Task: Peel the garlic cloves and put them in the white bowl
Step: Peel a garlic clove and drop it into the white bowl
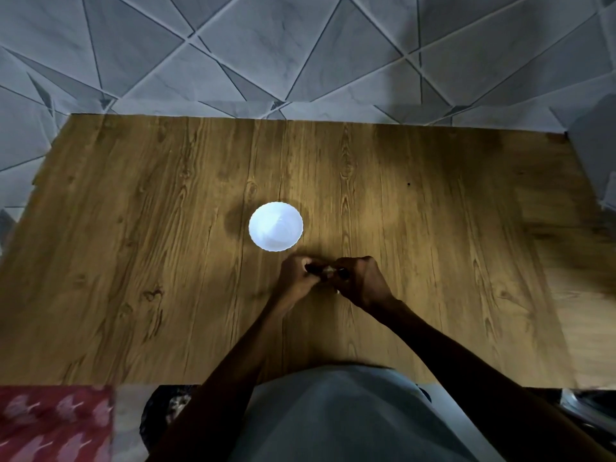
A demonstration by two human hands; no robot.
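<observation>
Peeling under way: left grip [296,278] and right grip [361,282] both pinch one garlic clove [328,271] over the worktop [133,228], at 5 o'clock from the white bowl [276,226]; bowl contents unreadable through glare, deposit apparently pending.

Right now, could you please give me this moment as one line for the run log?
stage: peeling | left hand: pinches clove | right hand: pinches clove | bowl: on table, beyond hands, contents unclear
</observation>
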